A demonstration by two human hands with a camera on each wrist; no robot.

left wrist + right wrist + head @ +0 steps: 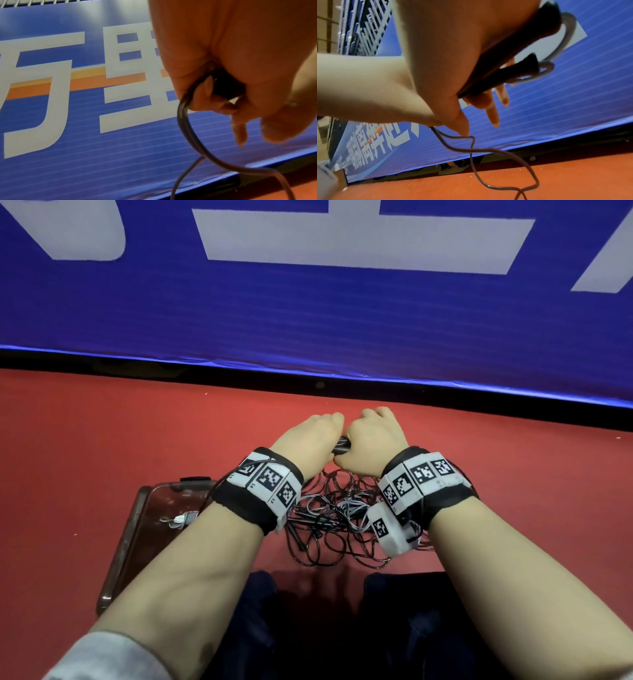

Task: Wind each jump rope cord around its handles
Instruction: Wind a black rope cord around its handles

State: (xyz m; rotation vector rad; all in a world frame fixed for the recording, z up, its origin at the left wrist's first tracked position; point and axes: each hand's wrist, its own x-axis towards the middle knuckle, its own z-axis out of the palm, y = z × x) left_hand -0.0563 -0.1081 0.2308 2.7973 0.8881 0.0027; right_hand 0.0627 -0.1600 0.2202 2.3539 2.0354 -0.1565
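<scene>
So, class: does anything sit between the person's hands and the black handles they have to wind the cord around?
Nothing visible does. The right hand already grips both handles, and the left hand pinches the cord beside them. The only likely snag is the tangled pile of cords on the floor below.

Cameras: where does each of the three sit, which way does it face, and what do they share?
Head: worn on the head, facing forward and down at the red floor; shows both forearms, left hand and right hand on black handles.
Left wrist: looks along the left hand toward the blue banner; cord loops from the fingers.
Right wrist: looks from under the right hand at handles.
Shared: the banner, the floor and the handles.
</scene>
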